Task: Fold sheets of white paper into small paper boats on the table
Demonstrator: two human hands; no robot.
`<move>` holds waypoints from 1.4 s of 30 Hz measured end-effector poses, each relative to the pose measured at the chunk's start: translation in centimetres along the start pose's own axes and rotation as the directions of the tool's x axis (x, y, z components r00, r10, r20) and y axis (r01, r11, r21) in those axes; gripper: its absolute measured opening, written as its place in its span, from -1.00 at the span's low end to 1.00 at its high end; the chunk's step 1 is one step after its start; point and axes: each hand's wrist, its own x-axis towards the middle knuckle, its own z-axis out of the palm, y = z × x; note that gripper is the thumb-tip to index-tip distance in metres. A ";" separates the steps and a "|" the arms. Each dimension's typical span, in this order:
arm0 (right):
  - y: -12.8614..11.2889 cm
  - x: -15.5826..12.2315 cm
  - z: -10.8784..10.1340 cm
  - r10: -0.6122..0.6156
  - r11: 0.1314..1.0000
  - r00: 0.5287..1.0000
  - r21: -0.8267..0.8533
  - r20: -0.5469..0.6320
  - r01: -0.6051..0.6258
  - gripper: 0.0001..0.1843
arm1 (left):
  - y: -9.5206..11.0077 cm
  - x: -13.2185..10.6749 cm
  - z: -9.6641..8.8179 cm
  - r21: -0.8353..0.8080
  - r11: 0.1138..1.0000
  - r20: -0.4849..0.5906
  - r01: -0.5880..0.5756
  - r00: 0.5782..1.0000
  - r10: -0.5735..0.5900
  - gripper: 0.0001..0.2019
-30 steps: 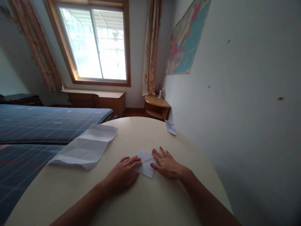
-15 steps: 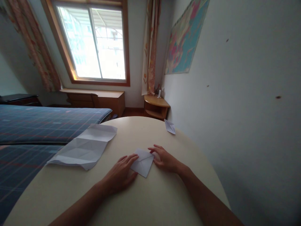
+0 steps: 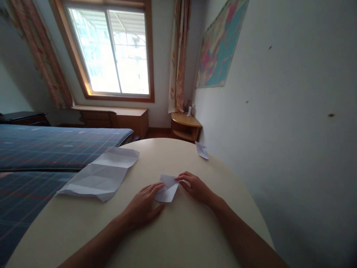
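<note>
A small folded piece of white paper (image 3: 168, 192) lies on the cream round table (image 3: 178, 234) between my hands. Fingertips of my left hand (image 3: 144, 206) rest on its left side, stretched out, with the thumb apart on the near side. At the paper's upper right corner, my right hand (image 3: 195, 188) pinches the edge between thumb and fingers. A crease or flap edge crosses the paper's middle, partly covered by the left fingertips.
Creased larger white sheets (image 3: 103, 173) lie at the table's left edge, beside a blue plaid mattress (image 3: 55, 145). Another small folded paper (image 3: 202, 150) sits at the far right rim, close to the white wall (image 3: 284, 156). A wooden corner shelf (image 3: 186, 120) stands beyond the table.
The folded paper has turned and shifted slightly, its near corner now farther from me. My right hand's fingers have closed in on its right corner. My left hand has barely moved.
</note>
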 end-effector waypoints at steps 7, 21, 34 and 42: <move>-0.2 0.2 0.3 0.003 1.000 0.999 0.031 -0.049 -0.001 -0.82 | -0.4 0.1 0.3 -0.030 0.999 -0.056 0.042 0.997 -0.044 -0.53; -2.9 0.2 0.2 0.019 0.997 0.982 0.071 -0.190 -0.006 -0.86 | -0.6 0.2 0.1 -0.073 0.994 -0.468 0.084 0.877 -0.109 -0.78; -1.5 0.8 1.4 0.312 0.776 0.945 0.599 -0.095 -0.196 -0.64 | 0.0 0.2 0.3 -0.445 0.881 -0.372 0.160 0.862 -0.344 -0.78; -1.5 0.9 0.6 0.429 0.645 0.903 0.701 -0.002 -0.305 -0.53 | -0.2 0.7 0.3 -0.604 0.782 -0.329 0.152 0.846 -0.419 -0.76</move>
